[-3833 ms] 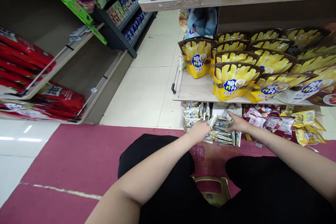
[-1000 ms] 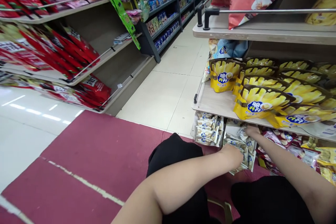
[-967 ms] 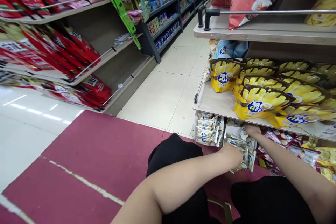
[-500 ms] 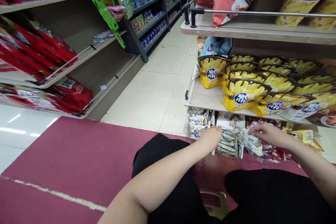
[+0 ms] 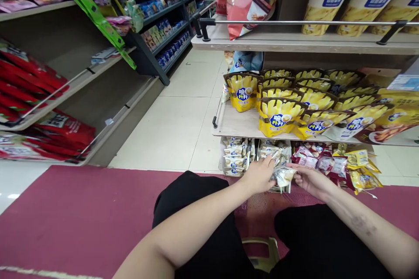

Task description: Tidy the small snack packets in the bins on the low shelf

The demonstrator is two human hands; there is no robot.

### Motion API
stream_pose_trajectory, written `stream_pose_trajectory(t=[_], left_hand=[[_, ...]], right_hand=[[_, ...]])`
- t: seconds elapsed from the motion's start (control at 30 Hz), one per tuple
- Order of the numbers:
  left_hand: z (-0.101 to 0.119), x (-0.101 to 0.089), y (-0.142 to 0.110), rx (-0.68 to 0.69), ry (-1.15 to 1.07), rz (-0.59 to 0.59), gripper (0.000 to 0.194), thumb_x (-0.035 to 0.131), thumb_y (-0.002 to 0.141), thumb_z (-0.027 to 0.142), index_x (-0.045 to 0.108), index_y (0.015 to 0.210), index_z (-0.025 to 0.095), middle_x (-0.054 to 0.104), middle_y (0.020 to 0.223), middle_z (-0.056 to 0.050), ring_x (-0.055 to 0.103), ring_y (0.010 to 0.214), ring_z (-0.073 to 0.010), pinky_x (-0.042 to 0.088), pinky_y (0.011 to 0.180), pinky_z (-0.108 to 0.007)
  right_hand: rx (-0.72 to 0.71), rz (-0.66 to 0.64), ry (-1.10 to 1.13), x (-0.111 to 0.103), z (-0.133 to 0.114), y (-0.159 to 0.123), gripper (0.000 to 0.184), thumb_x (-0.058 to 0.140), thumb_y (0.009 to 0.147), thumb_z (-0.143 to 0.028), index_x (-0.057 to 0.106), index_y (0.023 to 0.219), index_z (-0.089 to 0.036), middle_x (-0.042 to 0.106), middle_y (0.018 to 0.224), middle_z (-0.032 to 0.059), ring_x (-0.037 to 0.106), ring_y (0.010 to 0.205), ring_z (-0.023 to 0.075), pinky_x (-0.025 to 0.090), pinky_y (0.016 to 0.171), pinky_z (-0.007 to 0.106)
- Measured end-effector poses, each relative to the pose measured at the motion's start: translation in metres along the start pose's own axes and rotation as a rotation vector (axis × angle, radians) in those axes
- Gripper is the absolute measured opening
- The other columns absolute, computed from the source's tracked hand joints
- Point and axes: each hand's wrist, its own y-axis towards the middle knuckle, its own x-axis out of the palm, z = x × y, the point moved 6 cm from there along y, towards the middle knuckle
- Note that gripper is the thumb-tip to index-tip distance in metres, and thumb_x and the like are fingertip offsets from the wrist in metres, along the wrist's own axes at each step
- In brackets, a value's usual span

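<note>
The right hand has its grip pinching the end of a little white packet. The packet is over the middle bin of small packs, under the low shelf. The left hand bends its fingers beside it; I cannot tell if its grip holds anything. Big yellow bags stand on the shelf.

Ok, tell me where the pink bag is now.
In the head view, the pink bag stands at the left end of the right-hand upper shelf, behind the rail, above the yellow pouches.
</note>
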Motion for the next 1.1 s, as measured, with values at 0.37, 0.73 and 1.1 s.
stream_pose_trajectory(t=[0.37,0.73,1.1], left_hand=[[0.0,0.026,0.022,-0.129,-0.578,-0.123,0.05,0.067,0.078,0.035,0.063,0.122,0.012,0.067,0.123,-0.014,0.065,0.111,-0.0303,0.052,0.096,-0.038],[-0.001,0.026,0.013,-0.21,-0.788,0.063,0.053,0.046,0.095,0.062,0.07,0.102,0.016,0.072,0.108,-0.012,0.065,0.102,-0.0277,0.049,0.093,-0.037],[-0.02,0.047,0.02,-0.317,-1.02,0.356,0.033,0.05,0.097,0.045,0.057,0.08,0.018,0.062,0.086,-0.003,0.058,0.087,-0.0185,0.043,0.08,-0.027]], right_hand=[[-0.33,0.181,-0.419,-0.014,-0.032,0.002,0.049,0.071,0.075,-0.066,0.065,0.07,-0.018,0.047,0.06,-0.0022,0.038,0.053,0.0107,0.035,0.048,0.024],[-0.631,0.092,-0.706,-0.009,-0.026,0.003,0.051,0.056,0.089,-0.066,0.071,0.093,-0.018,0.07,0.084,0.0033,0.06,0.079,0.021,0.045,0.073,0.03],[-0.56,0.098,-0.685,-0.011,-0.019,0.014,0.056,0.056,0.082,-0.073,0.069,0.085,-0.018,0.071,0.08,0.0042,0.062,0.077,0.0231,0.048,0.071,0.031]])
